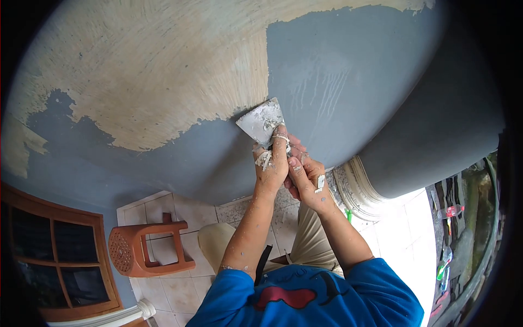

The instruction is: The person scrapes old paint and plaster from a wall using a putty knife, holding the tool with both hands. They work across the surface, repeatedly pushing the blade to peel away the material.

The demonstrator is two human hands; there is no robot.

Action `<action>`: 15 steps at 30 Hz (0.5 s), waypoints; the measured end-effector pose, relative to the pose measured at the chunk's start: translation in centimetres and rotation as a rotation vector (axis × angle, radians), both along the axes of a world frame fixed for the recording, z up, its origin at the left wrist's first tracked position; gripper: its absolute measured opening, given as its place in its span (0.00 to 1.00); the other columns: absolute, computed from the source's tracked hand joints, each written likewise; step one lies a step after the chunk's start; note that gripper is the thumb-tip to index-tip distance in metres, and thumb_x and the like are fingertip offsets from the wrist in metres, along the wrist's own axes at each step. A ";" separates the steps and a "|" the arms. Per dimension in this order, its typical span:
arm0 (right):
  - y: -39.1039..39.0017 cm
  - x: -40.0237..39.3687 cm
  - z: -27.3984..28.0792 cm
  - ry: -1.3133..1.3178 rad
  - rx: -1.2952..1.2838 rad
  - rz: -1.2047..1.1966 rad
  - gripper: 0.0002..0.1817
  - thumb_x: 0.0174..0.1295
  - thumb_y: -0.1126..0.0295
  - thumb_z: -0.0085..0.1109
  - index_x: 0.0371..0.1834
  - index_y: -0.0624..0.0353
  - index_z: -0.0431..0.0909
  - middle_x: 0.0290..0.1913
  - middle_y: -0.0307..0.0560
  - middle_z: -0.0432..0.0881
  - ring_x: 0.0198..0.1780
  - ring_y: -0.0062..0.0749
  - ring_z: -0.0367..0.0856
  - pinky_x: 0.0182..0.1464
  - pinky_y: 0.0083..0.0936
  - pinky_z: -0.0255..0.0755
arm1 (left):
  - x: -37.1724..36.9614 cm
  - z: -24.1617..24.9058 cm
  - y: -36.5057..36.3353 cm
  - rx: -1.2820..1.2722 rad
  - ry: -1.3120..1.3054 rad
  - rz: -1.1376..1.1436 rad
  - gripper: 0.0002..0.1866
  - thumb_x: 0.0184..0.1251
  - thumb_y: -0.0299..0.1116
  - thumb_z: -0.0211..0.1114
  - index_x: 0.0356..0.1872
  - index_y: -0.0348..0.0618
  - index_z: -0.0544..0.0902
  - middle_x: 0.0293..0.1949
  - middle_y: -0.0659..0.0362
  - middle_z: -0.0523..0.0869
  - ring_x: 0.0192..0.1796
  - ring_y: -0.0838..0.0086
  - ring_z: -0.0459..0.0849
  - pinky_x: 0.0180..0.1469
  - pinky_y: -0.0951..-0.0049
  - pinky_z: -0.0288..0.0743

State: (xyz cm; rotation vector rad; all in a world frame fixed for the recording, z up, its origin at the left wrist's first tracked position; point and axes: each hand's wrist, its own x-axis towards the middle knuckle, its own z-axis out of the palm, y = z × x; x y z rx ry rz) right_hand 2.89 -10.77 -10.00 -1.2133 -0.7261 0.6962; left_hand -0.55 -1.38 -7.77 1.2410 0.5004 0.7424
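A wide-bladed scraper (pixel 260 121), its blade smeared with pale residue, meets the wall where grey paint borders a bare beige patch. My left hand (pixel 272 166) is closed around it near the blade, thumb pointing up along the tool. Close beside it on the right, my right hand (pixel 309 177) grips the lower end of the handle. Most of the handle is hidden by my fingers. Paint flakes cling to both hands and forearms. The grey painted wall (pixel 338 60) rises in front of me, with pale drip streaks right of the blade.
An orange-brown plastic stool (pixel 158 248) lies on its side on the tiled floor (pixel 182 294) at lower left. Behind it is a wood-framed window (pixel 60 256). A large grey column (pixel 436 114) with a moulded base (pixel 359 188) stands to the right.
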 end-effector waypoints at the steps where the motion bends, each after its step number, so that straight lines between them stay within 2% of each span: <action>1: 0.0 0.2 -0.2 0.000 -0.003 -0.005 0.17 0.68 0.59 0.44 0.28 0.60 0.73 0.18 0.38 0.72 0.12 0.13 0.62 0.12 0.12 0.55 | 0.2 -0.3 -0.1 0.002 -0.006 0.013 0.20 0.68 0.42 0.50 0.23 0.34 0.75 0.18 0.52 0.79 0.21 0.71 0.80 0.24 0.72 0.75; 4: -0.1 0.6 -1.1 0.035 -0.037 -0.024 0.19 0.68 0.61 0.45 0.22 0.61 0.71 0.14 0.37 0.71 0.13 0.14 0.64 0.14 0.14 0.56 | 0.6 -1.0 -0.4 -0.004 -0.023 0.050 0.20 0.69 0.39 0.49 0.22 0.33 0.74 0.15 0.55 0.77 0.23 0.70 0.81 0.25 0.73 0.75; 12: 0.4 0.8 -1.4 0.011 0.023 -0.041 0.18 0.67 0.62 0.47 0.24 0.63 0.74 0.14 0.36 0.71 0.15 0.13 0.65 0.16 0.15 0.57 | 1.1 -1.3 -0.4 -0.059 -0.037 0.101 0.19 0.68 0.39 0.49 0.22 0.33 0.73 0.18 0.55 0.77 0.22 0.70 0.81 0.22 0.73 0.74; 15: 0.5 1.1 -0.6 0.037 -0.002 -0.033 0.18 0.67 0.62 0.47 0.24 0.63 0.75 0.15 0.35 0.71 0.15 0.13 0.65 0.16 0.15 0.58 | 1.1 -1.0 0.0 0.019 -0.028 0.058 0.21 0.68 0.44 0.48 0.24 0.34 0.73 0.20 0.53 0.77 0.24 0.69 0.79 0.26 0.70 0.76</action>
